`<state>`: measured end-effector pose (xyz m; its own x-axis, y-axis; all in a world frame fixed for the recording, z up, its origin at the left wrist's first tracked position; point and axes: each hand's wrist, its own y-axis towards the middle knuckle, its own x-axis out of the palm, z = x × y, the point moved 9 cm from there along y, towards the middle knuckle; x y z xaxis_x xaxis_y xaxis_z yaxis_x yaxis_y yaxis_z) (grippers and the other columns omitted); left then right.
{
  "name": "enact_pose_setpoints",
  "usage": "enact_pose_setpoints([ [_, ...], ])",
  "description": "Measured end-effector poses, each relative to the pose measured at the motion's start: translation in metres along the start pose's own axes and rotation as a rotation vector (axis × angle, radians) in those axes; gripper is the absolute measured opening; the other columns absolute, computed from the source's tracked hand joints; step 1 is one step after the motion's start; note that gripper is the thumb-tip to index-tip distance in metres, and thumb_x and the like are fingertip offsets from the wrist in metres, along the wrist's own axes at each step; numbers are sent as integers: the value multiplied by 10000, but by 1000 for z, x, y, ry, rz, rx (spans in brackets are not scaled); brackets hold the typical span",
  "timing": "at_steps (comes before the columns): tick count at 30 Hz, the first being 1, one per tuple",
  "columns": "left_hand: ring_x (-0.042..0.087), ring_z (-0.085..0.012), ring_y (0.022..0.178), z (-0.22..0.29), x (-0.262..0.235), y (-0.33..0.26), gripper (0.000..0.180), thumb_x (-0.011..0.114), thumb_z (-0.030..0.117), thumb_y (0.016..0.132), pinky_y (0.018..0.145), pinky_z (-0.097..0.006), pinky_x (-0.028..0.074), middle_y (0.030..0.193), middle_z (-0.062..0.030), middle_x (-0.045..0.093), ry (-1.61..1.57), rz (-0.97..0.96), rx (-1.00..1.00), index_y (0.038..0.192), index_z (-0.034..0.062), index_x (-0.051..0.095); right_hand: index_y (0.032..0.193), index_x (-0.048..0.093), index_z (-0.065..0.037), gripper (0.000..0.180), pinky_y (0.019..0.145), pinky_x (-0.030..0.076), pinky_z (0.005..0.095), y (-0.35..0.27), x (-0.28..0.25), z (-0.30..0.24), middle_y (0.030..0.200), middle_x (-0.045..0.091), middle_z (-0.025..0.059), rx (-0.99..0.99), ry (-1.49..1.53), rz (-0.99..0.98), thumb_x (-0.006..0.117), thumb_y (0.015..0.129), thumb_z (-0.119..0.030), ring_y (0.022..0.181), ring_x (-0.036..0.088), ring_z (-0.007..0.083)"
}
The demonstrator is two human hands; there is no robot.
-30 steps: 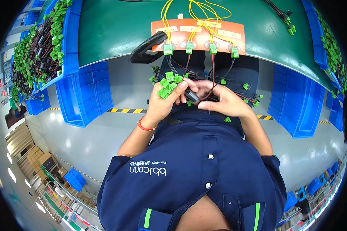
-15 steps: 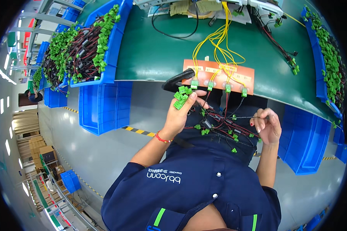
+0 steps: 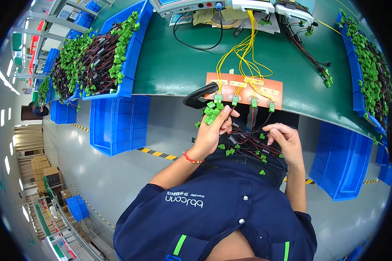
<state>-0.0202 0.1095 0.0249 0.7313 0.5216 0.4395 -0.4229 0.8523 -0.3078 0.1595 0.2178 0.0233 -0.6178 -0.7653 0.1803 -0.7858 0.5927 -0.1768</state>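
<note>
Several green terminal connectors (image 3: 212, 114) bunch together in my left hand (image 3: 210, 138), its thumb closed over them. Close beside it, an orange board (image 3: 244, 85) carries a row of green sockets along its front edge, yellow wires running into them from behind. My right hand (image 3: 287, 141) pinches a thin black wire (image 3: 265, 129) between thumb and fingers. Below and between both hands, a tangle of red and black wire harnesses (image 3: 259, 145) with green ends lies across my lap. Some wires rise from it to the board's sockets. My fingers partly hide the held wires.
Blue bins heaped with wire harnesses stand on the green table (image 3: 183, 65) at left (image 3: 128, 65) and right (image 3: 357, 82). Blue bins (image 3: 117, 126) sit below the table edge. A black handle-like bar (image 3: 200, 94) juts beside the board. Instruments (image 3: 187, 5) line the back.
My right hand has moved left, toward the board and my left hand, still pinching the wire. My left hand has shifted slightly right with the green connectors.
</note>
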Motion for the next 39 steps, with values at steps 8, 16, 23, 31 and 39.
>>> enact_pose_setpoints([
  [8, 270, -24, 511, -11, -5, 3, 316, 558, 283, 1037, 481, -229, 230, 590, 90, 342, 18, -7, 17, 844, 36, 606, 1038, 621, 7, 198, 553, 428, 200, 16, 38, 25, 751, 575, -11, 133, 111, -60, 603, 1008, -187, 609, 511, 36],
  [16, 313, -22, 506, -2, -18, -12, 314, 553, 274, 1040, 470, -217, 246, 601, 79, 423, 70, -35, -19, 808, 64, 574, 1014, 602, -9, 160, 535, 406, 200, 24, 45, 23, 742, 574, -12, 58, 144, 33, 603, 1006, -169, 594, 498, 39],
  [23, 414, -61, 518, -8, -7, -50, 296, 541, 256, 1044, 545, -237, 401, 613, 27, 461, 110, -213, -61, 858, 28, 585, 868, 696, 41, 262, 484, 398, 216, 6, 46, 16, 698, 634, 6, 144, -8, -192, 616, 990, -177, 506, 492, 48],
  [31, 390, -96, 496, 49, -63, -61, 293, 490, 265, 1061, 538, -295, 416, 587, 28, 374, 10, -104, 68, 898, 34, 569, 1020, 750, -8, 177, 733, 521, 297, -23, 128, 2, 1043, 746, 93, 126, -189, -624, 660, 943, -139, 775, 668, 158],
  [39, 220, -44, 488, 266, -133, -133, 343, 392, 313, 1090, 425, -232, 198, 665, 45, 349, 125, 94, 617, 864, 79, 501, 1224, 631, -15, 350, 851, 505, 371, -16, 138, 27, 962, 667, 109, -165, -530, -719, 673, 936, -210, 930, 641, 251],
])
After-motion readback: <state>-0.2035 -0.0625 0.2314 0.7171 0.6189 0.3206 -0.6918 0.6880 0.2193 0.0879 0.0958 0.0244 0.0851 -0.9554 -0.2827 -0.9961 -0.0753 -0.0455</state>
